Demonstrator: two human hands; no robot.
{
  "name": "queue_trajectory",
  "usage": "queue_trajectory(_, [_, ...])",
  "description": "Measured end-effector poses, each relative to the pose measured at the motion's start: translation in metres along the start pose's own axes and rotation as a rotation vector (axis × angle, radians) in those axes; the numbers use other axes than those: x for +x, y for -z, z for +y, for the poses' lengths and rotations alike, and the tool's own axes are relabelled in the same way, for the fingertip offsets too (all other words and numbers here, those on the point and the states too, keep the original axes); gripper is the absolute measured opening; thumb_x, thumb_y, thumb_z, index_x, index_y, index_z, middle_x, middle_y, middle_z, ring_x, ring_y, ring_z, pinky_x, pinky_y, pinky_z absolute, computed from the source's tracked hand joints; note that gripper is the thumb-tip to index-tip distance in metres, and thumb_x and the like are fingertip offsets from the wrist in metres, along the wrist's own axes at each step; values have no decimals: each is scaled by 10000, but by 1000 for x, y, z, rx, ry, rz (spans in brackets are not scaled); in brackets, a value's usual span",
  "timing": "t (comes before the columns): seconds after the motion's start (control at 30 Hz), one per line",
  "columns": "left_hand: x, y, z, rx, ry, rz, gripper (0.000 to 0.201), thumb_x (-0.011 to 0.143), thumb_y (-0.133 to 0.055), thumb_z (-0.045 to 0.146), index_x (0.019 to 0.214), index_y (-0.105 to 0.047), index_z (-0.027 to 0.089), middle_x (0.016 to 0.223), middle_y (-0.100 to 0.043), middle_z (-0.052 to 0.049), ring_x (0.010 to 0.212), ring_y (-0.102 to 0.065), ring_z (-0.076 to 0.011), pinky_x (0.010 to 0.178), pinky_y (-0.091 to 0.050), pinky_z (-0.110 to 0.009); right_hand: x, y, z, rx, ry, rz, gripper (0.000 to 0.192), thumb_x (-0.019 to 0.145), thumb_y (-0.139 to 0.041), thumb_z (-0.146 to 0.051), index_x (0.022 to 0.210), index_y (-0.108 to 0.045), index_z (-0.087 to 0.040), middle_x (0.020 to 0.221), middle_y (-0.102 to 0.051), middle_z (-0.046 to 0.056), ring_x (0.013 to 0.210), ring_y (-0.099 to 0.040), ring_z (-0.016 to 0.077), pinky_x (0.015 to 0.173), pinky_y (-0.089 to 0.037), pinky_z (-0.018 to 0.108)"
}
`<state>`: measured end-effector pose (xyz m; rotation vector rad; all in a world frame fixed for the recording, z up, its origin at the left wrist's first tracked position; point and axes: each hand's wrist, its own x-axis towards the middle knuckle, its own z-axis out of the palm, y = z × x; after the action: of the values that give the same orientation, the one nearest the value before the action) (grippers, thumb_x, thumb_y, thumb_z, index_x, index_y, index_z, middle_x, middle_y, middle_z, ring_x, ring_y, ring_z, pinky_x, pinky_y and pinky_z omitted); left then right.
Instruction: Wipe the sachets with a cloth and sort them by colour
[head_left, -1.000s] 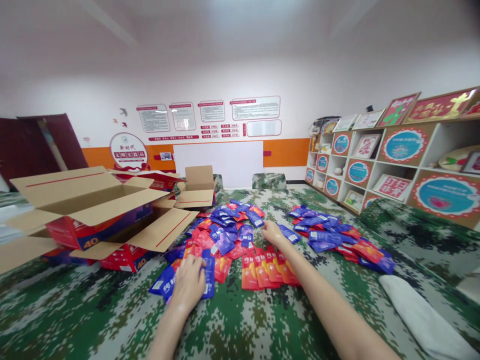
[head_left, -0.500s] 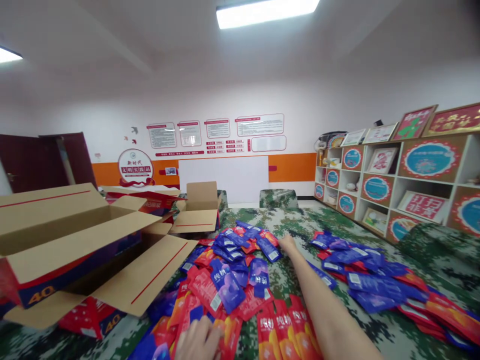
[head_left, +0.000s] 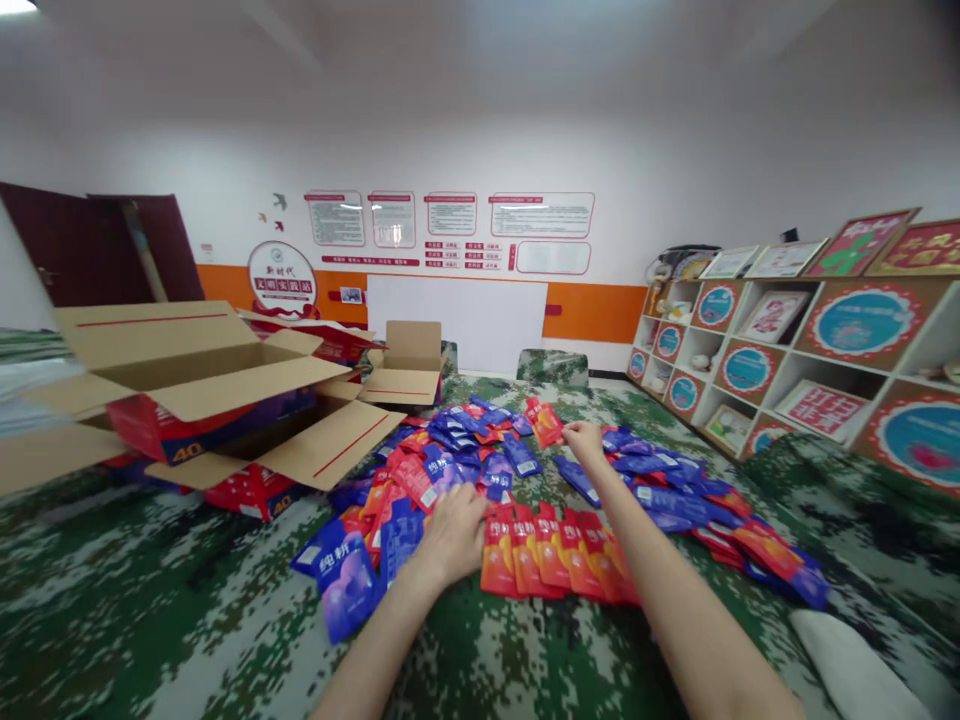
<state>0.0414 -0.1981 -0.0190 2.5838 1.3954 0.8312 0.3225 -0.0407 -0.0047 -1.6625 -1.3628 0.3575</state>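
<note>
My right hand point(head_left: 583, 440) pinches a red-and-orange pouch point(head_left: 544, 422) by its edge, beyond the row. My left hand point(head_left: 456, 525) is closed, its fingers bent at the left end of a row of overlapping red pouches point(head_left: 553, 555); the fingertips are partly hidden, so what they hold does not show. Left of the row and behind it lies a mixed pile of blue and red pouches point(head_left: 450, 430), with a blue pouch point(head_left: 346, 590) at its near edge. To the right of my right forearm spreads another pile, mostly blue pouches point(head_left: 675, 500).
Opened cardboard boxes point(head_left: 217, 415) stand at the left, their flaps spread over the camouflage tablecloth point(head_left: 187, 600). A smaller open box point(head_left: 405, 385) is farther back. Camouflage-covered chairs point(head_left: 553, 368) stand beyond the table. Shelves point(head_left: 806, 350) line the right wall. Something white point(head_left: 855, 660) lies at lower right.
The view has tilted down. My right hand now holds up a red pouch. My left hand has moved from the pile's near side to the row's left end. More of the red row shows.
</note>
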Motion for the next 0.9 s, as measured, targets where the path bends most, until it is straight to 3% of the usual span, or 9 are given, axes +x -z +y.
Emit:
queue_trajectory(0.07, [20,-13,8,-155,45,45,267,768,-487,141,1017,-539,223,987,-531,-45,989,-498,-210,884,-386,-360,-32,12,-6,116,-9,-32,198,656,-481,-246,692,-631,-121,590,-668,66,580,-624,187,479,-400,222])
queue_trajectory(0.17, [41,-34,20,-615,226,122,302,804,-499,193,1105,-477,187,920,-567,-40,843,-567,-161,784,-452,-301,-90,19,-15,249,-22,-87,220,659,-510,-319,722,-606,-132,579,-661,57,518,-612,184,430,-377,222])
queue_trajectory(0.3, [41,-48,31,-950,378,202,470,841,-487,280,1258,-313,149,773,-580,-6,628,-580,-117,577,-464,-226,-161,20,-25,525,-73,-213,195,647,-555,-334,727,-578,-158,569,-648,41,474,-594,173,401,-355,219])
queue_trajectory(0.37, [29,-51,30,-938,379,235,521,816,-523,272,1278,-309,161,703,-566,29,554,-556,-103,530,-448,-207,-188,19,-29,604,-95,-278,208,654,-558,-311,782,-589,-150,570,-642,30,485,-597,168,426,-382,222])
queue_trajectory(0.43, [16,-53,26,-809,357,237,472,790,-543,230,1234,-395,171,689,-570,39,558,-557,-100,550,-454,-208,-207,19,-32,527,-45,-319,291,685,-526,-279,923,-599,-129,549,-624,7,482,-587,162,466,-418,238])
queue_trajectory(0.53, [-1,-56,19,-614,321,197,309,754,-548,166,1062,-559,151,764,-615,-2,681,-593,-128,659,-480,-249,-226,16,-29,193,175,-298,389,735,-484,-226,1094,-577,-109,608,-631,16,572,-598,175,590,-467,286])
queue_trajectory(0.67, [-11,-59,18,-469,263,138,289,736,-548,130,1012,-630,149,961,-646,-66,903,-590,-182,850,-445,-317,-244,9,-18,-200,408,-239,353,821,-431,-198,1120,-577,-82,938,-650,133,897,-597,222,826,-445,334])
queue_trajectory(0.77, [-14,-62,22,-355,227,99,332,750,-536,141,1069,-626,163,1067,-622,-81,1027,-546,-201,942,-380,-333,-250,5,-13,-322,433,-248,351,862,-386,-187,1148,-552,-68,1048,-615,164,1000,-562,225,888,-415,321])
queue_trajectory(0.9, [-18,-65,25,-232,224,42,319,765,-541,198,1072,-630,194,993,-625,-77,999,-548,-226,923,-371,-374,-252,7,-12,-406,433,-269,321,877,-380,-197,1120,-570,-107,1018,-622,135,976,-566,211,876,-412,294])
